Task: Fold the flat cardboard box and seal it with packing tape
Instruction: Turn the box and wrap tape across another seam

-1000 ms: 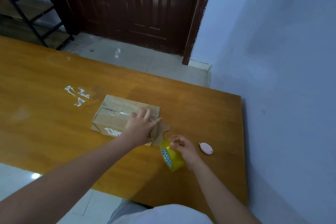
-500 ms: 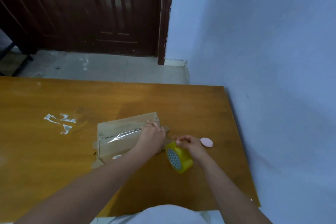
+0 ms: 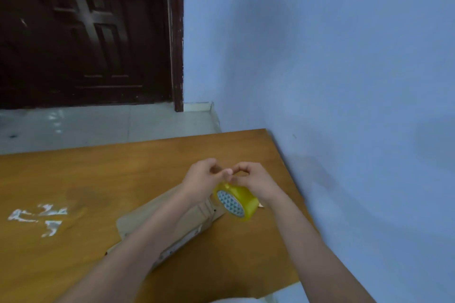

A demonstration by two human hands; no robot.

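So the cardboard box (image 3: 194,216) is lying flat on the wooden table (image 3: 103,174), near the right end, long axis running diagonally from near-left to far-right. Both forearms cross over it, so most of its top is hidden and I can't really see the seam. There's a white label strip along its near edge.

Left of the box there are some white scraps (image 3: 39,216) stuck on the tabletop, well apart from it. Behind the table is a tiled floor, a dark wooden door (image 3: 86,32) and a blue wall (image 3: 344,81) running along the table's right edge.

The yellow tape roll (image 3: 236,200) is up in the air just above the box's far-right end, tilted, patterned core facing the camera. The right hand (image 3: 256,183) curls over the top of the roll, gripping it. The left hand (image 3: 202,179) has fingers curled, thumb and finger pinching something at the top of the roll, probably the tape end, too blurry to be sure.
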